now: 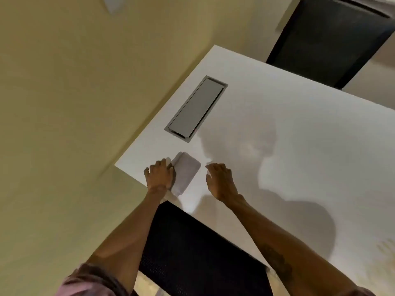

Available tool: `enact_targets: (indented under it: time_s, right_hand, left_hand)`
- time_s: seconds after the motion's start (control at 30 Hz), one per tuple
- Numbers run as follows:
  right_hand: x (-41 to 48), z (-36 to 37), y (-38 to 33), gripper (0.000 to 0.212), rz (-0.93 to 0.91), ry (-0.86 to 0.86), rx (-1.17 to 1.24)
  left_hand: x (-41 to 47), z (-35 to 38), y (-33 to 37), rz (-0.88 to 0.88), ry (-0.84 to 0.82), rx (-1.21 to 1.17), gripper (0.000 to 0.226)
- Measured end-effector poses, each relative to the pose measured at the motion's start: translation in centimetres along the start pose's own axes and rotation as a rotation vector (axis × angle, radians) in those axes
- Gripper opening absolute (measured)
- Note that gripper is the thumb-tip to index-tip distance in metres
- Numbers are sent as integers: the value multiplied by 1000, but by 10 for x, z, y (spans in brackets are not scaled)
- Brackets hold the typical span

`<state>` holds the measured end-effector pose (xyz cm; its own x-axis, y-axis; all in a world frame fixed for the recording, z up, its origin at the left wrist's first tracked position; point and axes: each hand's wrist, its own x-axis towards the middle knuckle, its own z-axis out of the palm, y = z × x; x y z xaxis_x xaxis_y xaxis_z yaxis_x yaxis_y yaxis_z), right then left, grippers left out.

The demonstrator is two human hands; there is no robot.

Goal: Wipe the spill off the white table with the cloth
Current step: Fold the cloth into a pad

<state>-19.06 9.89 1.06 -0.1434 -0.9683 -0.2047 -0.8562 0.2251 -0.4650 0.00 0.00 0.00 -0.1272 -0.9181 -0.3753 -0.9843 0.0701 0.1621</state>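
Note:
A folded pale grey cloth lies on the white table near its left corner. My left hand rests on the cloth's left edge with fingers curled over it. My right hand hovers just right of the cloth, fingers spread, holding nothing. A faint yellowish smear shows on the table at the far right edge of the view. The frame is motion-blurred.
A grey rectangular cable hatch is set into the tabletop beyond the cloth. A black chair stands tucked under the near edge, and another black chair stands at the far side. Beige floor lies to the left.

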Motion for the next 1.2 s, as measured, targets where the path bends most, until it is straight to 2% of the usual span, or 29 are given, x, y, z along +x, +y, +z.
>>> enact_targets:
  time_s: [0.07, 0.27, 0.5, 0.63, 0.77, 0.87, 1.0, 1.1, 1.2]
  right_hand:
    - [2, 8, -2, 36, 22, -22, 105]
    - [8, 29, -11, 40, -10, -76, 195]
    - [17, 39, -20, 35, 121, -117, 375]
    - [19, 42, -22, 25, 217, -190, 444]
    - [18, 47, -26, 26, 267, -201, 638]
    - [13, 49, -29, 24, 325, -174, 838]
    - [9, 48, -27, 19, 328, -135, 828]
    - [4, 40, -27, 14, 373, -111, 944]
    - [-2, 29, -26, 33, 492, -100, 1189]
  left_hand:
    - [2, 5, -4, -43, -36, -12, 48]
    - [7, 20, -12, -109, -61, -113, 46]
    - [17, 15, -15, -193, -155, -301, 30]
    - [21, 14, -17, -199, -236, -404, 31]
    - [18, 14, -15, -219, -290, -488, 50]
    - [15, 16, -11, -225, -329, -540, 42]
    - [4, 18, -3, -158, -280, -670, 30]
    - [-6, 15, 10, -48, -198, -677, 29]
    - [-18, 9, 33, 166, -86, -504, 39]
